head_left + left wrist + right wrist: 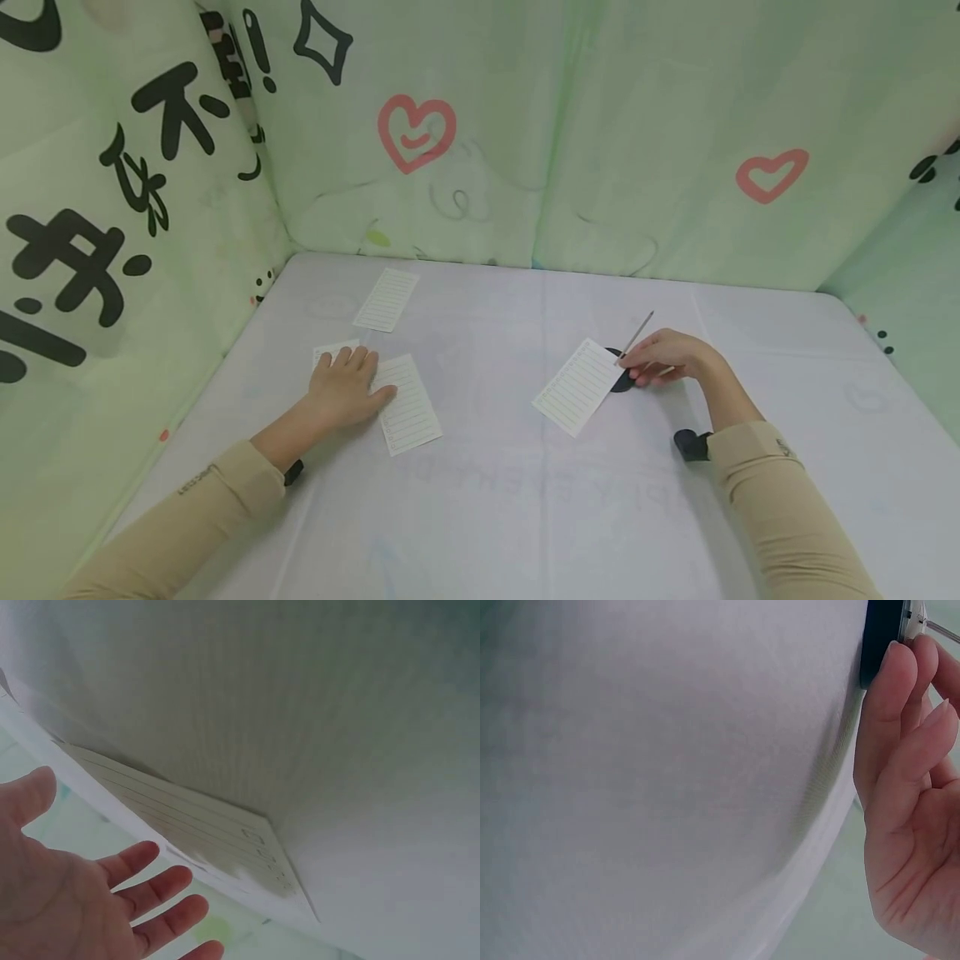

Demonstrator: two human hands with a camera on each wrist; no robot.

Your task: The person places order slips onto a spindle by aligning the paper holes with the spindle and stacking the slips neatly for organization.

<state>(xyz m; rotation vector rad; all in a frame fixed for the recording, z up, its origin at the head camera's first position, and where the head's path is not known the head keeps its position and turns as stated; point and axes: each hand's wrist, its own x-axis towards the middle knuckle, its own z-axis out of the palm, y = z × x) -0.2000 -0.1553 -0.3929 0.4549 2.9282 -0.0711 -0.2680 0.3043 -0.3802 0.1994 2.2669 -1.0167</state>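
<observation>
My left hand (341, 390) is spread, palm down, over two white lined cards at the left. One card (411, 410) shows beside the thumb and another card (324, 353) shows beyond the fingers. In the left wrist view the left hand's fingers (161, 889) are extended near a lined card (176, 814). At the right, my right hand (666, 357) pinches a thin rod (640, 332) near its lower end. Its fingertips are right at the corner of a lined card (577, 388), which overlaps a dark round object (622, 383). That object's dark edge (881, 645) shows beside the fingertips in the right wrist view.
A further lined card (386, 300) lies toward the back left of the white table (487, 517). Green printed curtains (480, 217) hang along the back and both sides. Dark wrist devices (692, 445) are worn at the sleeve cuffs.
</observation>
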